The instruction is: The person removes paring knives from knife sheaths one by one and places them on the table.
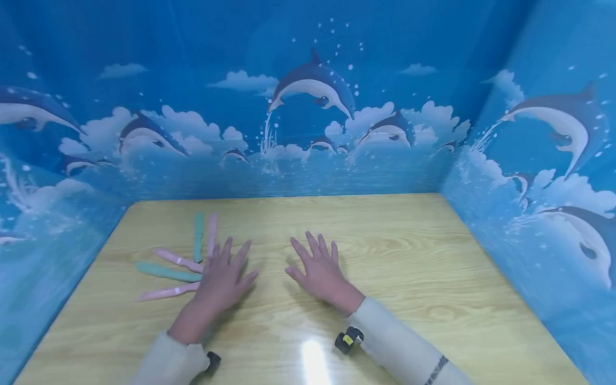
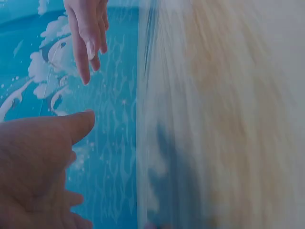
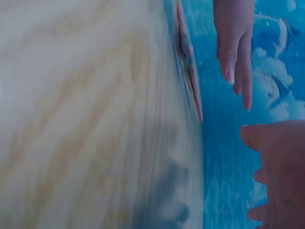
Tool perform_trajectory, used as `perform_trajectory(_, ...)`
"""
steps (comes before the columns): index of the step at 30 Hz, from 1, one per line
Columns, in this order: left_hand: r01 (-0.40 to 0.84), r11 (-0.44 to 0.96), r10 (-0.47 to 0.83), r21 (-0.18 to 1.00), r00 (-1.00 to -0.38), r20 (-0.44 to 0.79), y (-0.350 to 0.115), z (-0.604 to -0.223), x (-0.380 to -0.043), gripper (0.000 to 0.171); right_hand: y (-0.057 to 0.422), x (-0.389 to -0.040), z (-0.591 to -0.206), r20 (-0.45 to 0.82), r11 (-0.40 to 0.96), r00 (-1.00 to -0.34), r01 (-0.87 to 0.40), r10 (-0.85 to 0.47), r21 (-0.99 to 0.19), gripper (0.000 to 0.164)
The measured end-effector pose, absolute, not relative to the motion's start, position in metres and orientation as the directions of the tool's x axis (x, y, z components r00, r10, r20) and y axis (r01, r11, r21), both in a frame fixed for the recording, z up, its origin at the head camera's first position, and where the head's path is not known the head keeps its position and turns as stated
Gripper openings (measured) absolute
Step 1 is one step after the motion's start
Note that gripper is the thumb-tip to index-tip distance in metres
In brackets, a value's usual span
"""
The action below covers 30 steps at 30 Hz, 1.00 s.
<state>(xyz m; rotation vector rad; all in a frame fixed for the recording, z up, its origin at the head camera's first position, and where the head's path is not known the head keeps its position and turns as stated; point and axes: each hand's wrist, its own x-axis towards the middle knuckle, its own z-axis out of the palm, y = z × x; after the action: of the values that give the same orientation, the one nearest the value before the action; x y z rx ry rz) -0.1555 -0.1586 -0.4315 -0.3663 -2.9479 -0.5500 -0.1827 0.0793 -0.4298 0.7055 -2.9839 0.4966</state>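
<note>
On the left part of the wooden table lie two green strips [image 1: 198,238] and three pink strips [image 1: 179,260], long and narrow, fanned out. Two of the pink ones carry a pale band; what kind of thing they are I cannot tell. My left hand [image 1: 222,280] is held over the near ends of the strips, fingers spread and straight, covering those ends in the head view. Farther right, my right hand [image 1: 322,271] is held palm down with its fingers spread. Both wrist views show the hands raised above the table, with shadows below and nothing held.
The pale wooden table [image 1: 394,230] has rounded far corners. Blue curtains [image 1: 308,176] printed with dolphins and clouds stand along its back and both sides. Small dark wrist devices [image 1: 348,339] sit at both sleeves. A bright light reflection [image 1: 314,363] shows near the front.
</note>
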Motion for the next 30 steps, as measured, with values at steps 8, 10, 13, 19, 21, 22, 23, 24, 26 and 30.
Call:
perform_trajectory(8, 0.261, 0.893, 0.207, 0.367, -0.962, 0.18, -0.183, -0.427, -0.145, 0.075, 0.051, -0.173, -0.434, 0.096, 0.824, -0.857, -0.514, -0.507, -0.239, 0.068)
perform_trajectory(10, 0.27, 0.882, 0.214, 0.386, -0.96, 0.181, -0.187, -0.425, -0.145, 0.078, 0.045, -0.174, -0.435, 0.103, 0.814, -0.845, -0.534, -0.525, -0.228, 0.069)
perform_trajectory(13, 0.272, 0.866, 0.217, 0.42, -0.961, 0.175, -0.193, -0.424, -0.145, 0.084, 0.035, -0.174, -0.433, 0.114, 0.794, -0.821, -0.571, -0.56, -0.211, 0.069)
perform_trajectory(19, 0.26, 0.866, 0.206, 0.428, -0.964, 0.169, -0.211, -0.424, -0.142, 0.091, 0.011, -0.176, -0.428, 0.164, 0.751, -0.775, -0.632, -0.61, -0.194, 0.063)
perform_trajectory(21, 0.267, 0.863, 0.207, 0.429, -0.961, 0.181, -0.217, -0.423, -0.14, 0.09, 0.005, -0.175, -0.427, 0.173, 0.741, -0.765, -0.644, -0.62, -0.19, 0.061)
perform_trajectory(22, 0.269, 0.859, 0.207, 0.434, -0.96, 0.187, -0.221, -0.423, -0.139, 0.088, 0.002, -0.175, -0.426, 0.176, 0.737, -0.761, -0.649, -0.625, -0.188, 0.06)
perform_trajectory(23, 0.277, 0.855, 0.209, 0.439, -0.958, 0.198, -0.224, -0.423, -0.138, 0.086, -0.001, -0.175, -0.426, 0.177, 0.733, -0.758, -0.652, -0.628, -0.192, 0.059)
perform_trajectory(24, 0.285, 0.853, 0.21, 0.438, -0.954, 0.212, -0.227, -0.423, -0.138, 0.084, -0.004, -0.174, -0.425, 0.175, 0.731, -0.758, -0.653, -0.629, -0.199, 0.058)
perform_trajectory(26, 0.313, 0.839, 0.216, 0.445, -0.942, 0.255, -0.233, -0.423, -0.137, 0.081, -0.008, -0.173, -0.424, 0.16, 0.728, -0.764, -0.644, -0.625, -0.233, 0.058)
perform_trajectory(30, 0.37, 0.832, 0.232, 0.413, -0.909, 0.347, -0.243, -0.423, -0.134, 0.072, -0.013, -0.17, -0.424, 0.127, 0.728, -0.778, -0.623, -0.615, -0.286, 0.056)
